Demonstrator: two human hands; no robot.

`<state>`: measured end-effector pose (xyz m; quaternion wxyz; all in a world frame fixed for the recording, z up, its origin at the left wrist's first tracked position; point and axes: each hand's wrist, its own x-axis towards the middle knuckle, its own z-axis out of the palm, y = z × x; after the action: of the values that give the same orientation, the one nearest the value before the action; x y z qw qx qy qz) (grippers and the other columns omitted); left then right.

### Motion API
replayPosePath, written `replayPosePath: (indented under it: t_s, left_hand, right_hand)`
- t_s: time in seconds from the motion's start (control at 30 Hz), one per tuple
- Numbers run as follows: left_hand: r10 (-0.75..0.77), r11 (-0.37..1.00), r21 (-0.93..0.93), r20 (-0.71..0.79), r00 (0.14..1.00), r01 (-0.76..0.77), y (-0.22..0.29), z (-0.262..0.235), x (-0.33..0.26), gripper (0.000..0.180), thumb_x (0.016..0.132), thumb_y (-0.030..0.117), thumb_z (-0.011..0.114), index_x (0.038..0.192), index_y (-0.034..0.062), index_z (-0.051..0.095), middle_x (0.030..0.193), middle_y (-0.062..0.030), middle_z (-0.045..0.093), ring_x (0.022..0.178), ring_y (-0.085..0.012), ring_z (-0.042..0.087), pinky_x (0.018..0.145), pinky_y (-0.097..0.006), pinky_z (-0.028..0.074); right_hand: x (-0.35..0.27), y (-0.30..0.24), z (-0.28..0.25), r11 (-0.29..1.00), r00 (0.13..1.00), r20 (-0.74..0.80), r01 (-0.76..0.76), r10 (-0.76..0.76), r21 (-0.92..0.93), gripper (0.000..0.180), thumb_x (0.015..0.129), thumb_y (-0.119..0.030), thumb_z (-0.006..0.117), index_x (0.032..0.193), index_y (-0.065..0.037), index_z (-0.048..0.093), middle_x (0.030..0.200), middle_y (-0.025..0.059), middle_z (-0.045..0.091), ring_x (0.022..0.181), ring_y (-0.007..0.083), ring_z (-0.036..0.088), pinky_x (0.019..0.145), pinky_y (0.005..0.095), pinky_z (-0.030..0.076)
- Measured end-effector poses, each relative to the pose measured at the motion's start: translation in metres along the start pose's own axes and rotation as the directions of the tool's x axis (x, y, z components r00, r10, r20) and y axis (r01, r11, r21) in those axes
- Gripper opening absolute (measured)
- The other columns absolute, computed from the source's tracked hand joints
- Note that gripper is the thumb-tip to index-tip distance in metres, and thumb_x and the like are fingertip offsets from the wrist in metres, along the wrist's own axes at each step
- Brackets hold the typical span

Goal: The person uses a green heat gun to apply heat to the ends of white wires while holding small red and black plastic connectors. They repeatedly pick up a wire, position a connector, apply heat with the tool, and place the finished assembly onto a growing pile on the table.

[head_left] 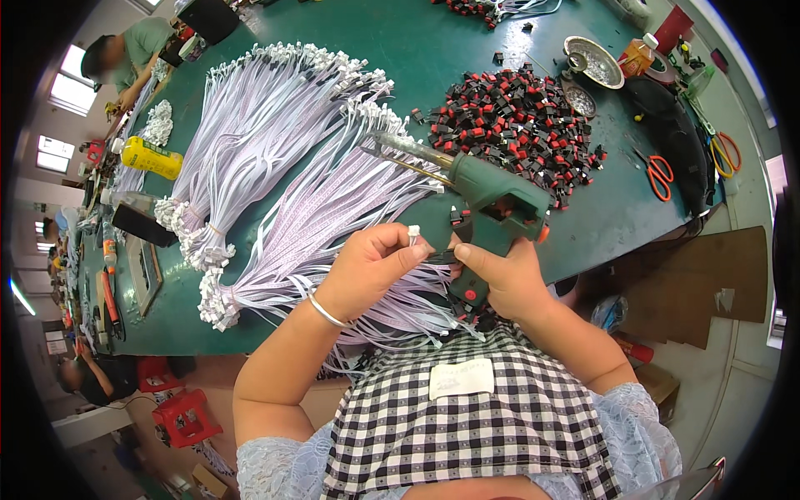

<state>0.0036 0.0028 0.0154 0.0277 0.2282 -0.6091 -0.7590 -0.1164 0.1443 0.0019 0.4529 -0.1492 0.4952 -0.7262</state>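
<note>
Near the table's front edge, my left hand [364, 268] is closed in a pinch, with a small white connector [413, 232] sticking up from its fingertips. Close beside it my right hand [506, 277] pinches a small dark piece [440, 256] between thumb and finger. That piece spans the narrow gap between both hands, and its exact kind is unclear. Just past my right hand lies a dark green gun-shaped tool [500, 193] with a long metal barrel pointing left. My right hand partly covers its handle. White ribbon cables [333, 212] with white plugs spread under and beyond my left hand.
A heap of black and red parts [517, 125] lies beyond the tool. Orange-handled scissors [659, 177] and a metal bowl [615, 77] are at right. A larger cable bundle [250, 125] and a yellow bottle [150, 158] lie left. Another person [137, 54] sits far left.
</note>
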Motion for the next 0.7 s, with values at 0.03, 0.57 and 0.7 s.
replayPosePath:
  t_s: [0.03, 0.57, 0.7]
  left_hand:
    - [-0.005, 1.000, -0.007, -0.004, 1.000, 0.005, 0.001, 0.000, 0.000, 0.014, 0.083, 0.015, 0.057, 0.090, 0.0026, 0.058, 0.078, 0.0002, 0.055, 0.069, -0.0047, 0.045, 0.063, -0.019, 0.036]
    - [-0.126, 0.973, -0.183, 0.095, 0.987, 0.142, 0.010, -0.009, 0.001, 0.023, 0.082, 0.013, 0.054, 0.102, 0.0031, 0.050, 0.077, -0.0026, 0.054, 0.064, -0.0065, 0.048, 0.050, -0.017, 0.032]
    - [-0.123, 0.982, -0.133, 0.066, 0.990, 0.131, 0.005, -0.007, 0.001, 0.021, 0.078, 0.003, 0.057, 0.098, 0.0035, 0.051, 0.082, -0.0025, 0.054, 0.068, -0.0069, 0.050, 0.053, -0.017, 0.036]
  right_hand:
    - [0.000, 0.001, -0.001, 1.000, 1.000, -0.002, -0.008, 0.008, 0.007, 0.022, 0.076, -0.007, 0.064, 0.093, 0.004, 0.055, 0.082, 0.0070, 0.057, 0.066, 0.0125, 0.056, 0.058, 0.0255, 0.047]
    - [-0.001, -0.001, 0.001, 0.947, 0.989, -0.006, 0.141, -0.149, -0.289, 0.022, 0.075, -0.006, 0.062, 0.096, -0.002, 0.057, 0.088, 0.0038, 0.058, 0.078, 0.0090, 0.054, 0.068, 0.0248, 0.045]
    - [-0.004, -0.003, -0.001, 0.925, 0.988, 0.005, 0.149, -0.157, -0.348, 0.025, 0.075, -0.003, 0.060, 0.100, -0.002, 0.055, 0.089, 0.0040, 0.057, 0.080, 0.0090, 0.054, 0.069, 0.0241, 0.045]
